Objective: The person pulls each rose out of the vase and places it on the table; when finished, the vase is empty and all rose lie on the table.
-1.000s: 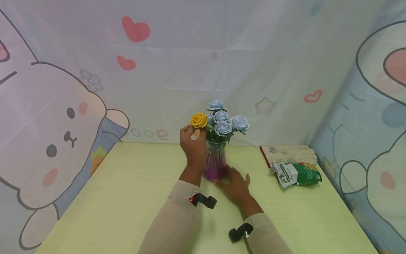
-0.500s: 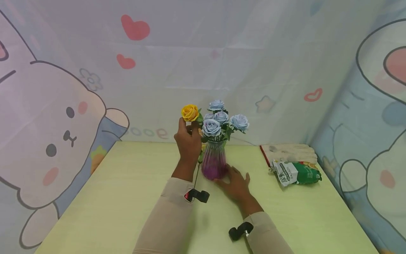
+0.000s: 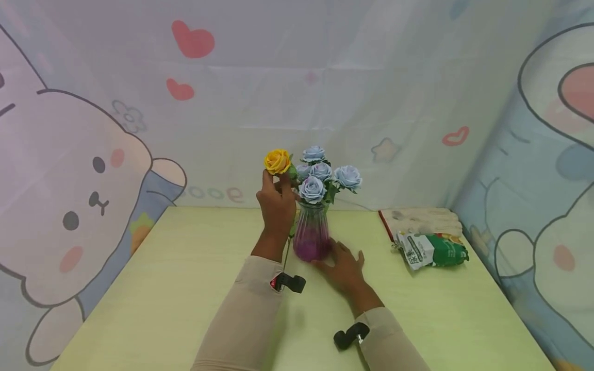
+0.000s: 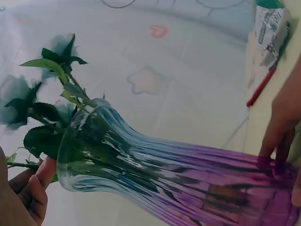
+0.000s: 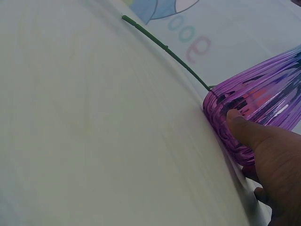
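Observation:
My left hand [image 3: 277,208] pinches a yellow rose [image 3: 277,161] just below its bloom, left of the vase. The rose's green stem [image 5: 167,49] runs down outside the glass and ends in a cut tip. A ribbed glass vase [image 3: 311,234], clear at the top and purple at the base, stands upright on the table. Several pale blue roses [image 3: 312,189] with green leaves stand in it, their stems showing through the glass. My right hand [image 3: 344,268] grips the vase's base, thumb on the near side. In the left wrist view, the left fingers are close to the vase's rim.
A light green-yellow table [image 3: 204,288] lies under everything. At its back right are a white glove [image 3: 424,221] with a red cuff edge and a green-and-white packet [image 3: 433,251]. A printed cloth backdrop [image 3: 260,93] rises behind the table.
My left hand has moved the yellow rose left and slightly up, away from the blue ones. Its stem has come into view beside the vase. One front blue rose has shifted left; my right hand stays put.

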A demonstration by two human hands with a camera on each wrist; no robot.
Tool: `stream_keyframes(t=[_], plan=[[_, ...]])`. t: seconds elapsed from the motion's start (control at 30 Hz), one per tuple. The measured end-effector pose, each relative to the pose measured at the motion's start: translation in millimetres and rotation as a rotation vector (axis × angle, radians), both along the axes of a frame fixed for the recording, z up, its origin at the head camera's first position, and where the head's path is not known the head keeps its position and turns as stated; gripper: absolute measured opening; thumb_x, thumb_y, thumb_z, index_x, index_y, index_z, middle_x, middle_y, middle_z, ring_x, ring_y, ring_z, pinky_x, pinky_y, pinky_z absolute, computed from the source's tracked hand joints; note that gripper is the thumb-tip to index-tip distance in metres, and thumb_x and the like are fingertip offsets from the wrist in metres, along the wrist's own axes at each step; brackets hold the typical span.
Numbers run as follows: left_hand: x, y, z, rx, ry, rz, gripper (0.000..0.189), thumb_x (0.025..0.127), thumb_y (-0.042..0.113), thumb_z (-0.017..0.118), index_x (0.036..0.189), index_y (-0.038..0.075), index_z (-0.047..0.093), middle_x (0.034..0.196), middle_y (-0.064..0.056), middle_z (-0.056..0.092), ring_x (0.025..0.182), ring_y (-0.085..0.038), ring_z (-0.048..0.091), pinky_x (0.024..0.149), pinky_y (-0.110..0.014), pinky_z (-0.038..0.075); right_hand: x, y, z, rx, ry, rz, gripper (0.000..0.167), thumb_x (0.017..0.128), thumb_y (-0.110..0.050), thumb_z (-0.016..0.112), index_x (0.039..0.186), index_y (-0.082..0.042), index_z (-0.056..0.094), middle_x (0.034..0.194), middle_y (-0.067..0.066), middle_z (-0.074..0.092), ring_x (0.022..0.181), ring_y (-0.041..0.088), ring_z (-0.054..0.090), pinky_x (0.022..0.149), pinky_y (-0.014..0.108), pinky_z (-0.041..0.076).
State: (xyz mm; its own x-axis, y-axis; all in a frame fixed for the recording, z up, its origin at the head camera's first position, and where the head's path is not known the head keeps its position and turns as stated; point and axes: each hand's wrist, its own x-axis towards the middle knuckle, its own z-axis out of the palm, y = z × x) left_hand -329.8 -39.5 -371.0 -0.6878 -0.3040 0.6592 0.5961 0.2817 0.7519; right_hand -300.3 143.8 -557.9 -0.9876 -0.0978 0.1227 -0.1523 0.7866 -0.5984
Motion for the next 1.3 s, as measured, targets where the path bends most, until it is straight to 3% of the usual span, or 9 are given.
stream_keyframes(t=[0.07,0.2,0.43,0.6,0.67,0.8,0.9,1.03,1.3], plan=[[-0.4,-2.0,0.9,0.052,-0.035,-0.052,0.037,0.12,0.034,0.046,0.135,0.002,0.055,0.086,-0.022,0.081,0.057,-0.033,0.075,0.049,-0.029,0.053,0.1,0,0.5,-0.005,0.01,0.001,0.093,0.099,-0.069,0.067,0.17,-0.016,0.041,0.169,0.01,0.052,0.163,0.036,0.041,0.128,0.082,0.002],[-1.7,-6.8,3.4,0.141,-0.111,-0.07,0.03,0.12,0.032,0.045,0.128,0.006,0.058,0.092,-0.023,0.081,0.061,-0.02,0.075,0.051,-0.024,0.051,0.4,0,0.7,-0.006,0.008,0.002,0.092,0.1,-0.07,0.066,0.17,-0.017,0.041,0.169,0.01,0.052,0.162,0.036,0.041,0.128,0.082,0.002],[1.8,-18.1,10.2,0.295,-0.249,-0.151,0.067,0.119,0.04,0.046,0.072,-0.002,0.069,0.094,-0.026,0.081,0.078,-0.01,0.074,0.061,-0.026,0.049,-0.5,-1,-1.9,0.0,0.016,0.003,0.092,0.1,-0.07,0.065,0.17,-0.017,0.04,0.169,0.009,0.053,0.163,0.036,0.041,0.128,0.082,0.001],[4.7,-28.9,11.1,0.231,-0.32,-0.205,0.07,0.12,0.043,0.041,0.093,-0.008,0.081,0.114,-0.017,0.082,0.107,-0.022,0.07,0.097,-0.038,0.049,-0.2,0,-0.5,0.002,0.005,0.004,0.092,0.1,-0.07,0.066,0.171,-0.018,0.039,0.169,0.009,0.052,0.163,0.036,0.04,0.129,0.081,0.001],[5.5,-33.5,11.2,0.205,-0.314,-0.271,0.061,0.12,0.038,0.043,0.106,-0.009,0.079,0.124,-0.019,0.078,0.12,-0.03,0.071,0.109,-0.046,0.049,-0.1,0,0.3,0.006,0.004,0.006,0.092,0.1,-0.07,0.066,0.171,-0.018,0.039,0.169,0.01,0.052,0.163,0.037,0.04,0.128,0.082,0.002],[5.6,-40.4,10.1,0.171,-0.287,-0.371,0.029,0.115,0.013,0.057,0.12,-0.009,0.074,0.135,-0.022,0.07,0.136,-0.037,0.068,0.114,-0.051,0.054,0.6,-1,2.7,-0.001,-0.011,0.009,0.093,0.1,-0.069,0.067,0.171,-0.017,0.038,0.17,0.01,0.051,0.164,0.036,0.039,0.129,0.081,0.0],[3.9,-41.2,6.8,0.191,-0.282,-0.356,0.019,0.106,-0.004,0.066,0.121,-0.009,0.077,0.137,-0.021,0.071,0.136,-0.033,0.069,0.11,-0.041,0.058,0.3,0,4.4,-0.001,-0.023,0.007,0.093,0.1,-0.068,0.067,0.172,-0.017,0.037,0.172,0.01,0.049,0.165,0.036,0.037,0.13,0.08,-0.001],[-0.6,-35.2,-1.1,0.292,-0.224,-0.319,0.017,0.1,-0.007,0.074,0.115,-0.01,0.081,0.129,-0.024,0.077,0.129,-0.029,0.073,0.104,-0.03,0.061,-0.3,0,4.5,0.011,-0.024,0.003,0.093,0.101,-0.07,0.066,0.172,-0.017,0.037,0.172,0.01,0.049,0.165,0.036,0.038,0.129,0.08,0.0],[-5.0,-18.9,-17.3,0.395,-0.076,-0.331,0.017,0.103,0.0,0.073,0.115,-0.011,0.08,0.116,-0.023,0.082,0.116,-0.022,0.08,0.108,-0.033,0.061,0.6,0,2.1,-0.016,-0.013,0.011,0.095,0.1,-0.07,0.067,0.172,-0.016,0.037,0.171,0.011,0.05,0.165,0.036,0.038,0.129,0.08,-0.003]])
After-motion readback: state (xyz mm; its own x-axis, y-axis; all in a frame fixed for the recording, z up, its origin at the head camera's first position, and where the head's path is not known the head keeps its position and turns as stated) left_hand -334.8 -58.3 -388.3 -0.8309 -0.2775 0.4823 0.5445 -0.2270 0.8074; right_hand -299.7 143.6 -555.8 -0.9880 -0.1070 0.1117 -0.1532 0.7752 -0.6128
